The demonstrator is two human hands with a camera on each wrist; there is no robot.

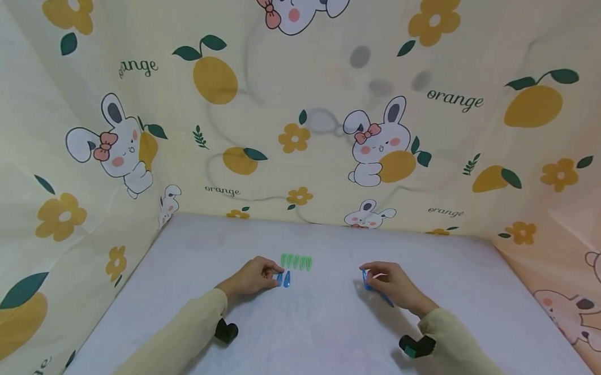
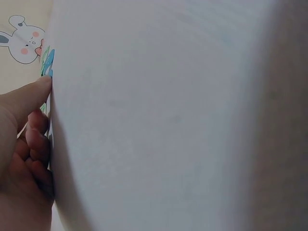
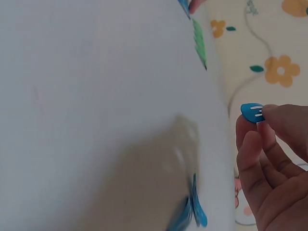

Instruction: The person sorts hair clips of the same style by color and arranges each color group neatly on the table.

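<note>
Near the middle of the table, my left hand (image 1: 255, 276) has its thumb and index finger at the two ends of a blue snap hair clip (image 1: 279, 279), pinching it low at the tabletop. Right beside it lies another blue hair clip (image 1: 288, 279). A row of several green hair clips (image 1: 296, 261) lies just behind. Off to the right, my right hand (image 1: 394, 283) pinches a blue hair clip (image 3: 251, 112) between thumb and index finger, raised above the table. Below that hand, more blue hair clips (image 3: 197, 209) lie close together, partly hidden in the head view.
A white-covered table (image 1: 313, 335) spans the area under both hands. Behind it hangs a cream curtain (image 1: 301, 170) printed with rabbits, oranges and flowers, which also closes in the left and right sides.
</note>
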